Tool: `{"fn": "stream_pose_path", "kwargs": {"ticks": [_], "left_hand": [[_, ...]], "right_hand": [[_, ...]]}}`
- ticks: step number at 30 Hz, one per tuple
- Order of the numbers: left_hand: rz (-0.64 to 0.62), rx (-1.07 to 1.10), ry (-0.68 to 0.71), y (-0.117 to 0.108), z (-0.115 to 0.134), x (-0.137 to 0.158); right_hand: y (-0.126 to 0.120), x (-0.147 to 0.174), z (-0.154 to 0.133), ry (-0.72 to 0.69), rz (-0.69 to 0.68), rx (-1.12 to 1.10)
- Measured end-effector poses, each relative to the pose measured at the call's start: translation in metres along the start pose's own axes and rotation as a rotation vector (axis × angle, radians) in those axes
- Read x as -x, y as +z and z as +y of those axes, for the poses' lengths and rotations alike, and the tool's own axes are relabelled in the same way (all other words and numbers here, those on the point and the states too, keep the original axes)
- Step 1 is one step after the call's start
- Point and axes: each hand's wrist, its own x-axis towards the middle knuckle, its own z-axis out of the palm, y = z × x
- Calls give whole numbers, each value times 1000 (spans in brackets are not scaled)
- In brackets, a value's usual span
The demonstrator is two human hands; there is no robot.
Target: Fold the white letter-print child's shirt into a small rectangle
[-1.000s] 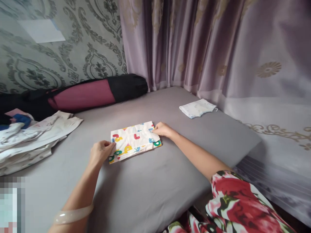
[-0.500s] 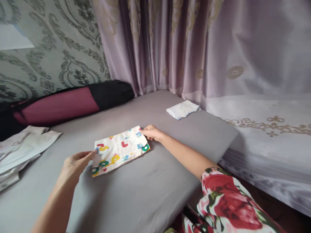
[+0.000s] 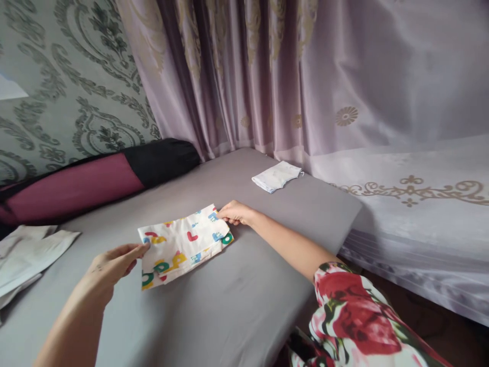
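Note:
A folded white cloth garment [image 3: 183, 244] with coloured letter-like prints is stretched between my two hands, low over the grey sheet. My left hand [image 3: 118, 260] pinches its left edge between thumb and fingers. At its upper right corner, my right hand [image 3: 235, 212] grips the fabric with the fingers curled. The cloth's layers show along its near edge, with a green ring print at both lower corners. Whether it rests on the bed or hangs just above, I cannot tell.
A folded white cloth [image 3: 277, 176] lies toward the bed's far corner. Several pale cloths [image 3: 32, 255] are heaped at the left. A long black and maroon bag [image 3: 99, 178] lies along the wall. Purple curtains [image 3: 237, 76] hang behind the grey bed [image 3: 214, 316], whose right edge drops off.
The view has turned slightly to the right, so everything sits further left. Both hands keep hold of the printed cloth, which is now tilted a little more.

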Motion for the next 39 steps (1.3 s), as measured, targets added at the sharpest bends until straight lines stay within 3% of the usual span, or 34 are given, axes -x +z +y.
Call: {"fn": "stream_pose_path", "kwargs": {"ticks": [4, 8, 17, 24, 32, 39], "left_hand": [[-103, 163, 19, 17, 39, 11], [-143, 246, 86, 49, 73, 14], [-266, 456, 216, 145, 135, 3], [-337, 591, 240, 219, 186, -1], [-355, 650, 158, 286, 223, -15], [-374, 659, 93, 318, 236, -27]], "right_hand": [[-32, 4, -6, 20, 104, -10], [-69, 9, -13, 40, 233, -10], [-152, 8, -20, 32, 546, 22], [-211, -6, -14, 0, 767, 186], [-246, -2, -23, -45, 852, 479], [-259, -3, -22, -15, 821, 652]]}}
